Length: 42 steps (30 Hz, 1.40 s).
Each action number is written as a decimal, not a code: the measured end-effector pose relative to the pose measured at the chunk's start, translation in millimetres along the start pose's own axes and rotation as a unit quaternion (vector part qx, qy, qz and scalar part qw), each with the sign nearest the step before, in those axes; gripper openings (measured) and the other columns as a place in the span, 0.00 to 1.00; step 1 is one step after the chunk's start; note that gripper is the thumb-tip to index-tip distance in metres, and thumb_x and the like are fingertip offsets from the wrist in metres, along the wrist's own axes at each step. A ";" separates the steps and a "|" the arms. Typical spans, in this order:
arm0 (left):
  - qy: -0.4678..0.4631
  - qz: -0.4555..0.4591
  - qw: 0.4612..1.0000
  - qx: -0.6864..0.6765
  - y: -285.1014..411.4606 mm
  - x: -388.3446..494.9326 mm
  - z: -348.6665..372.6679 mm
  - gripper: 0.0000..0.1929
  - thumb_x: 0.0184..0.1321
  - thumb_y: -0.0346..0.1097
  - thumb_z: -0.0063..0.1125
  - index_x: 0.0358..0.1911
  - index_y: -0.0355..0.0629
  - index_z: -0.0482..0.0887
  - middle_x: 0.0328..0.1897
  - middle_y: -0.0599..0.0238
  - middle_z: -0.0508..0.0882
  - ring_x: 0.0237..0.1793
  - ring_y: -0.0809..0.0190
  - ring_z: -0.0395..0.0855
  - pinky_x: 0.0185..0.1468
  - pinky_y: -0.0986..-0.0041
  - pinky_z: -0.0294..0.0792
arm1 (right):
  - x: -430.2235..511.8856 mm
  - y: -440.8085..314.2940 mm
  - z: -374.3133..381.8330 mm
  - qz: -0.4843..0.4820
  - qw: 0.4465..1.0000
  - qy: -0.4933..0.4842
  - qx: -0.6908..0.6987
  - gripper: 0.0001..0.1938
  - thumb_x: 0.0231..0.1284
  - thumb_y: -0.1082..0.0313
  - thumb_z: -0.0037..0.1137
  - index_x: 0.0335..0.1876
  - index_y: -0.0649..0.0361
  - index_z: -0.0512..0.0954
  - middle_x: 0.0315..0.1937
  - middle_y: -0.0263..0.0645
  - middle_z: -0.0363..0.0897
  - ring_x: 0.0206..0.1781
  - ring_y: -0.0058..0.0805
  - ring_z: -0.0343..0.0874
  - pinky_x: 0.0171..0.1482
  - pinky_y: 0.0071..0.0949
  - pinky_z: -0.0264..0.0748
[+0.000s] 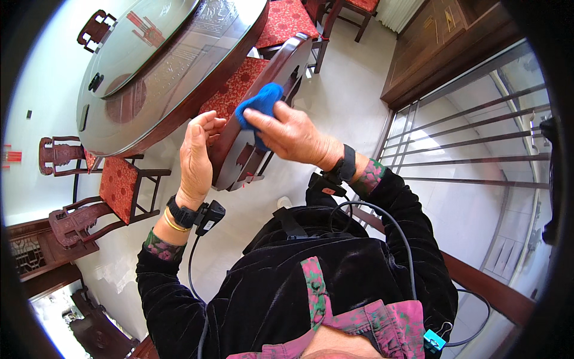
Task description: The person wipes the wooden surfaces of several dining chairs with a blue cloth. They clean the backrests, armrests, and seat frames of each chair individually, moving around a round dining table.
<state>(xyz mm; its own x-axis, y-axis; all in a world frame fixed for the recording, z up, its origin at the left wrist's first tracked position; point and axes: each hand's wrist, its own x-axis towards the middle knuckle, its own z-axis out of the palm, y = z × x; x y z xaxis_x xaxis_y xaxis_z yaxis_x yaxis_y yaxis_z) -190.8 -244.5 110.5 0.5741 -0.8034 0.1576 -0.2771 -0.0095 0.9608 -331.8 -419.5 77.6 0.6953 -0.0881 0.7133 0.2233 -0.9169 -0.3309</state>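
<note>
My right hand holds a bunched blue cloth against the back of a dark, polished wooden chair. To the left of that chair back is my left hand, its fingers slightly bent and no object in it. Whether the left fingertips touch the wood, I cannot tell. Beyond the back, the chair's red patterned seat shows in part. A bit of red string hangs at the back's near end.
A large round table with a glass turntable stands ahead left; a dark phone-like object lies on it. More red-seated chairs surround it. At right are a wooden cabinet and a barred glass partition. Cables run from my wrist devices.
</note>
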 end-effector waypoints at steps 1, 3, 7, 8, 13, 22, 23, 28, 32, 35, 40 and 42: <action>-0.007 -0.014 1.000 -0.003 0.8 0.8 -0.9 0.30 0.76 0.57 0.26 0.61 0.39 0.70 0.56 0.55 0.79 0.54 0.61 0.78 0.62 0.70 0.67 | -0.2 -6.4 4.1 -0.032 0.999 -0.013 -0.013 0.25 0.48 0.73 0.61 0.57 0.52 0.76 0.24 0.36 0.64 0.25 0.32 0.72 0.24 0.29 0.74; -0.022 -0.008 1.000 -0.016 2.5 1.9 -1.3 0.29 0.76 0.57 0.27 0.61 0.40 0.71 0.55 0.57 0.79 0.55 0.61 0.77 0.62 0.71 0.67 | -3.1 -19.1 7.5 -0.056 0.997 -0.035 0.031 0.25 0.49 0.72 0.60 0.57 0.51 0.77 0.25 0.36 0.64 0.25 0.33 0.73 0.23 0.29 0.74; -0.023 -0.004 1.000 -0.011 4.4 3.7 1.1 0.28 0.76 0.56 0.29 0.59 0.38 0.72 0.52 0.56 0.79 0.51 0.61 0.77 0.59 0.71 0.69 | -4.2 -37.8 15.7 -0.160 0.980 -0.102 0.059 0.23 0.52 0.69 0.58 0.57 0.50 0.74 0.29 0.36 0.64 0.30 0.31 0.76 0.30 0.29 0.78; -0.027 0.004 1.000 0.001 4.7 4.2 1.5 0.28 0.76 0.56 0.29 0.59 0.38 0.72 0.52 0.56 0.79 0.52 0.61 0.77 0.59 0.70 0.68 | -4.0 -40.8 19.7 -0.199 0.974 -0.083 0.063 0.22 0.52 0.69 0.57 0.56 0.48 0.73 0.30 0.36 0.64 0.30 0.30 0.76 0.30 0.28 0.77; -0.030 0.026 0.999 0.022 3.4 5.3 2.3 0.29 0.75 0.56 0.29 0.60 0.37 0.73 0.54 0.57 0.78 0.55 0.61 0.75 0.63 0.70 0.64 | -24.2 -20.2 30.1 -0.179 0.979 -0.094 0.035 0.24 0.50 0.69 0.58 0.56 0.41 0.74 0.30 0.34 0.63 0.30 0.31 0.75 0.29 0.29 0.76; -0.028 0.079 0.989 0.123 0.3 4.6 2.2 0.23 0.76 0.49 0.36 0.59 0.36 0.74 0.57 0.59 0.78 0.59 0.61 0.73 0.67 0.70 0.61 | -46.4 55.5 34.4 0.244 0.936 0.228 0.110 0.26 0.56 0.70 0.62 0.62 0.57 0.71 0.50 0.46 0.78 0.47 0.40 0.81 0.50 0.32 0.77; -0.027 0.083 0.988 0.131 0.8 4.6 3.1 0.23 0.76 0.48 0.36 0.59 0.36 0.74 0.57 0.59 0.77 0.59 0.61 0.73 0.67 0.70 0.61 | -41.6 56.5 32.3 0.275 0.915 0.264 0.130 0.28 0.57 0.68 0.63 0.64 0.58 0.68 0.52 0.47 0.78 0.49 0.39 0.80 0.52 0.31 0.76; -0.035 0.065 0.981 0.180 4.3 3.0 2.0 0.20 0.76 0.43 0.37 0.59 0.36 0.75 0.59 0.58 0.77 0.61 0.60 0.72 0.68 0.70 0.60 | -25.6 49.2 51.3 0.289 0.881 0.341 0.155 0.26 0.59 0.66 0.64 0.62 0.58 0.68 0.49 0.49 0.78 0.49 0.40 0.80 0.52 0.31 0.76; -0.035 0.040 0.983 0.177 3.0 2.4 1.5 0.20 0.76 0.41 0.37 0.59 0.35 0.75 0.59 0.59 0.77 0.61 0.62 0.71 0.68 0.71 0.59 | -55.0 53.5 97.7 0.339 0.879 0.290 0.170 0.24 0.58 0.68 0.63 0.60 0.61 0.69 0.47 0.52 0.78 0.49 0.45 0.81 0.52 0.32 0.76; -0.037 0.024 0.983 0.176 3.3 1.8 1.4 0.19 0.76 0.41 0.38 0.59 0.35 0.74 0.59 0.60 0.77 0.60 0.63 0.71 0.67 0.71 0.60 | -85.3 53.9 135.8 0.335 0.888 0.292 0.114 0.24 0.57 0.69 0.63 0.59 0.60 0.70 0.43 0.54 0.79 0.47 0.53 0.80 0.50 0.35 0.76; -0.066 0.017 0.986 0.155 6.0 -1.4 0.9 0.19 0.76 0.41 0.38 0.59 0.36 0.73 0.58 0.61 0.77 0.56 0.65 0.74 0.62 0.74 0.66 | -116.5 36.3 153.2 0.418 0.870 0.144 0.217 0.21 0.54 0.69 0.62 0.54 0.62 0.71 0.40 0.55 0.78 0.46 0.56 0.78 0.46 0.43 0.75; -0.068 0.017 0.986 0.152 5.9 -1.3 1.2 0.18 0.76 0.40 0.38 0.59 0.36 0.73 0.57 0.61 0.77 0.55 0.65 0.75 0.62 0.73 0.66 | -107.8 27.1 141.7 0.425 0.859 0.135 0.250 0.19 0.54 0.68 0.61 0.51 0.63 0.72 0.38 0.54 0.77 0.44 0.56 0.77 0.43 0.45 0.75</action>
<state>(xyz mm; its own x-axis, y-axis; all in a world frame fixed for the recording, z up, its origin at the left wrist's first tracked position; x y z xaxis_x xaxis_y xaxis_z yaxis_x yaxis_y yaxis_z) -194.1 -244.2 115.7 0.4573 -0.8789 0.1356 -0.5233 -0.1427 0.8401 -303.8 -379.6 -95.8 0.5839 -0.7921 0.1779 0.0260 -0.2008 -0.9793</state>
